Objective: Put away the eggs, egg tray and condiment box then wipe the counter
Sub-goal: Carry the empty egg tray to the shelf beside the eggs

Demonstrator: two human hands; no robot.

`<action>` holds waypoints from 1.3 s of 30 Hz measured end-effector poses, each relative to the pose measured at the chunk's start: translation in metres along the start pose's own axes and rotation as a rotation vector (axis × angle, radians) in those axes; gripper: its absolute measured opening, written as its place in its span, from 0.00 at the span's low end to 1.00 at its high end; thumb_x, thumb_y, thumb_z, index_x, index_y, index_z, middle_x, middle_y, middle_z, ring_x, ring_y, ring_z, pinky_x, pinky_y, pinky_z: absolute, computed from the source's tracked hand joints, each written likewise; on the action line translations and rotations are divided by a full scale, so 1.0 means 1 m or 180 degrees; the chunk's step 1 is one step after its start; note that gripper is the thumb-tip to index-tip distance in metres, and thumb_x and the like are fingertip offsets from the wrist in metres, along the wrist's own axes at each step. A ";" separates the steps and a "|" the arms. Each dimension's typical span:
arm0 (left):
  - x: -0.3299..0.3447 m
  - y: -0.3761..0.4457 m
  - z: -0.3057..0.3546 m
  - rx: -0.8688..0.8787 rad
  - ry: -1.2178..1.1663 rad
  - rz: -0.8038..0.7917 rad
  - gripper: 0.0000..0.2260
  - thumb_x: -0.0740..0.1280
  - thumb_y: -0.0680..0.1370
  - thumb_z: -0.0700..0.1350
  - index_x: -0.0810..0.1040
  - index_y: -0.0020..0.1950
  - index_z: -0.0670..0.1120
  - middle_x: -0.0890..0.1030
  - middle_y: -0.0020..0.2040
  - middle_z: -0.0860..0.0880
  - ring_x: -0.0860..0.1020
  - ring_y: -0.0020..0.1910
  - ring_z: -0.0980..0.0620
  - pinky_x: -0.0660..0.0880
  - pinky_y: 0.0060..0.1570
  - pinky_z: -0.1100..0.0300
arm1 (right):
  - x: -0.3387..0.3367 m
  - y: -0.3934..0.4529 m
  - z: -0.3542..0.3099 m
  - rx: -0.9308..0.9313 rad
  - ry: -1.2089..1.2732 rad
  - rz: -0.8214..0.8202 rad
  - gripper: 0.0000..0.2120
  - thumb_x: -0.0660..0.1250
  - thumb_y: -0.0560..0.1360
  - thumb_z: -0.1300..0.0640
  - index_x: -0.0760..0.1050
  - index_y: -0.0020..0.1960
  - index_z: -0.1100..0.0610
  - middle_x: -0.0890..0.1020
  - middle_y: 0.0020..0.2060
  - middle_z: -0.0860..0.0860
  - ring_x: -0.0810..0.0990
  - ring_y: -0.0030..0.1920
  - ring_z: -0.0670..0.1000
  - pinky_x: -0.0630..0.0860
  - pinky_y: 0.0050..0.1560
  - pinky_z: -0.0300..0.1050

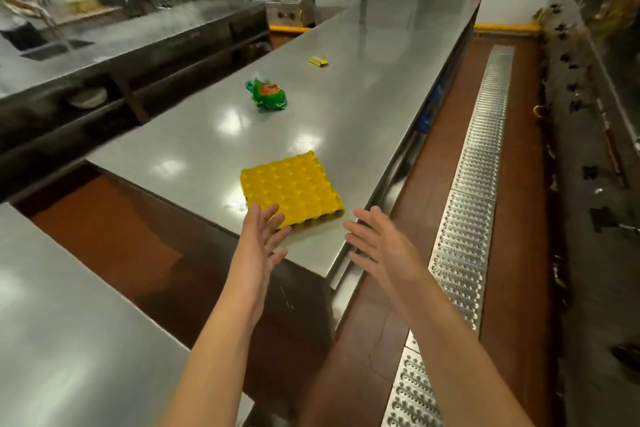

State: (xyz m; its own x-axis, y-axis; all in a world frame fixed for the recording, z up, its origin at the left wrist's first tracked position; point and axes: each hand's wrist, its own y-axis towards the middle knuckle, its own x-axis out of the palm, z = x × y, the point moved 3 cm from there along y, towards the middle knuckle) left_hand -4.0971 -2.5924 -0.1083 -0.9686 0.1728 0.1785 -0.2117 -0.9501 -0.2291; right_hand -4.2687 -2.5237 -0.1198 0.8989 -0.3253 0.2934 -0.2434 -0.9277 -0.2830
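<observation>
Yellow egg tray (291, 188) on steel desk (346, 121), left hand (260, 236) and right hand (375, 241) just before it, fingers spread, holding nothing, green packet (267, 95) beyond the tray

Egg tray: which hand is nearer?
Left. The left hand, fingers spread, overlaps the near corner of the yellow egg tray. The right hand, also open, is off the tray's near right corner, by the counter edge.

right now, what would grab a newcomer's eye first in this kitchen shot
The bright yellow egg tray stands out first, lying empty near the near corner of the long steel counter. The left hand and right hand reach toward it with fingers spread, neither holding anything. Farther along the counter sit a crumpled green packet and a small yellow wrapper.
</observation>
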 end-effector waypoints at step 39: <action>-0.047 0.355 -0.081 -0.0990 0.0920 0.2217 0.09 0.54 0.84 0.57 0.73 0.53 0.61 0.75 0.49 0.62 0.71 0.57 0.57 0.67 0.52 0.62 | -0.020 0.466 0.032 0.1510 -0.1645 -0.0588 0.08 0.57 0.83 0.50 0.72 0.48 0.50 0.77 0.41 0.43 0.74 0.41 0.43 0.73 0.44 0.48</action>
State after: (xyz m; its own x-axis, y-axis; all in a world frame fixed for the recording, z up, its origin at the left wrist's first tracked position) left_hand -4.1371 -2.9171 -0.2758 -0.8776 -0.3305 -0.3472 0.4664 -0.7561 -0.4592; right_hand -4.3886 -2.9442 -0.2866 0.9960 0.0660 -0.0610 0.0080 -0.7417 -0.6707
